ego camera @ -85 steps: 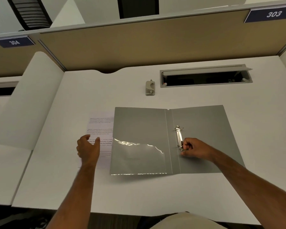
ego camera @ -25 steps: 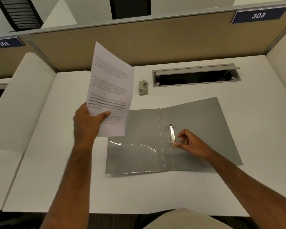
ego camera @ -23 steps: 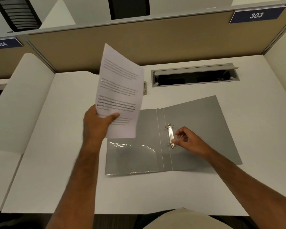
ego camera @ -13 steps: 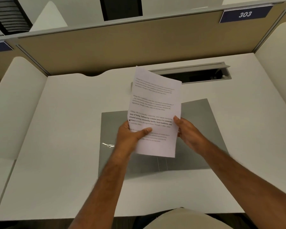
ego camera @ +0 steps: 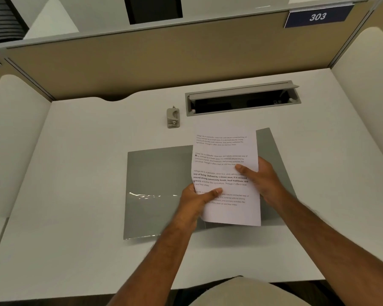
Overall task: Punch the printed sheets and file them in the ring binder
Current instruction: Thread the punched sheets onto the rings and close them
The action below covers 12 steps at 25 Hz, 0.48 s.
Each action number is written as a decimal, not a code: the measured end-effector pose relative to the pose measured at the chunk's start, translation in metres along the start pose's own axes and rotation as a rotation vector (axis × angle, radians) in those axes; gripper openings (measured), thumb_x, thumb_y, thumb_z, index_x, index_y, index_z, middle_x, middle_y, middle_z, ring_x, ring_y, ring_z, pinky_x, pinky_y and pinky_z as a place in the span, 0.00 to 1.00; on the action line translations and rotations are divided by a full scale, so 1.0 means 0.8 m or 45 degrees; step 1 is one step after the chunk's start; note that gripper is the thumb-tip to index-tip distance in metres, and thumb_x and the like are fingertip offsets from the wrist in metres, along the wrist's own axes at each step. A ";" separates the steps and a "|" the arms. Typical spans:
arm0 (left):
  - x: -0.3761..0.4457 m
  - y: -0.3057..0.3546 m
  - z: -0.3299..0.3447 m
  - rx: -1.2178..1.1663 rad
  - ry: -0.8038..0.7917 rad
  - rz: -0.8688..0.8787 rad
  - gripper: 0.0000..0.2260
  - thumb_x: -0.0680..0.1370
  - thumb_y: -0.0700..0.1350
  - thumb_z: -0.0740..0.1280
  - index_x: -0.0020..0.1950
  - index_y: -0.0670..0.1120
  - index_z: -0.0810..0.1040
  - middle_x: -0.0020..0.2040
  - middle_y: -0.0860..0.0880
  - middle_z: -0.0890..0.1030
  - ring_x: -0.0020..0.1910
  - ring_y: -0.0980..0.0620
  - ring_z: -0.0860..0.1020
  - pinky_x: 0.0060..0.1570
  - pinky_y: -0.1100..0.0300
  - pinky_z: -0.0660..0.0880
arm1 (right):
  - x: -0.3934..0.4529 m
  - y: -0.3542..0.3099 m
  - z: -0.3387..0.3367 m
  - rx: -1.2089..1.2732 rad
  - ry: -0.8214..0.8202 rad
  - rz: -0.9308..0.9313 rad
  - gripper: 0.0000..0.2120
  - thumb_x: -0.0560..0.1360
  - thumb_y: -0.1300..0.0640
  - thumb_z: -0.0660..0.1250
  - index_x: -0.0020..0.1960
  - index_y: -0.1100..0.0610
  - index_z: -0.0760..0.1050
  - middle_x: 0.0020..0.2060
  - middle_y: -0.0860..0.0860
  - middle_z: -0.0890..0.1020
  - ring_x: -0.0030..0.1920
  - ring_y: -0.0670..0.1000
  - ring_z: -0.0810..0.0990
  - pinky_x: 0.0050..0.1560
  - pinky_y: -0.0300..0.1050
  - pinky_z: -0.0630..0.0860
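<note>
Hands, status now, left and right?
Left hand: grips the printed sheets at their left edge.
Right hand: grips the same sheets at their right edge.

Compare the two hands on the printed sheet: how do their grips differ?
The left hand grips the printed sheet at its left edge, low down, thumb lying across the lower text; the right hand holds the right edge higher up, thumb at mid-page. The left hand sits over the binder's left cover, the right over its right cover. Both pinch the sheet, thumb on top.
</note>
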<state>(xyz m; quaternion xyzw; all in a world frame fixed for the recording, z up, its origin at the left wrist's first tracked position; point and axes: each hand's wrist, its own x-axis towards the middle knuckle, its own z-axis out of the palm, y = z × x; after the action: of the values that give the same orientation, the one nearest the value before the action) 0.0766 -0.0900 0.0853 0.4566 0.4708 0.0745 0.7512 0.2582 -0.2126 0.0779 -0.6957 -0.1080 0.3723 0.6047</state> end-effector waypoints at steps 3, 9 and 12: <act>0.009 -0.017 0.003 0.098 -0.003 -0.059 0.19 0.69 0.44 0.82 0.58 0.46 0.83 0.53 0.50 0.88 0.51 0.50 0.87 0.50 0.57 0.83 | 0.004 0.005 -0.017 -0.108 0.032 -0.028 0.22 0.71 0.49 0.79 0.63 0.50 0.78 0.54 0.49 0.86 0.51 0.53 0.87 0.52 0.58 0.84; 0.027 -0.038 0.006 0.275 0.088 -0.146 0.09 0.81 0.46 0.71 0.57 0.43 0.80 0.53 0.48 0.87 0.50 0.51 0.85 0.45 0.62 0.81 | 0.008 0.002 -0.044 -0.273 0.032 -0.062 0.20 0.73 0.49 0.76 0.63 0.49 0.76 0.53 0.45 0.85 0.46 0.46 0.87 0.42 0.44 0.84; 0.035 -0.048 0.008 0.220 0.083 -0.226 0.07 0.83 0.46 0.66 0.54 0.45 0.82 0.51 0.48 0.87 0.51 0.48 0.85 0.52 0.55 0.82 | 0.011 -0.001 -0.049 -0.341 0.034 -0.075 0.17 0.74 0.50 0.75 0.60 0.46 0.75 0.51 0.41 0.84 0.44 0.42 0.86 0.36 0.36 0.81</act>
<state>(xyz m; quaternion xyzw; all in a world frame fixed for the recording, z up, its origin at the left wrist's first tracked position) 0.0850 -0.1009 0.0391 0.4735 0.5383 -0.0183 0.6969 0.2901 -0.2372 0.0751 -0.7717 -0.1690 0.3273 0.5185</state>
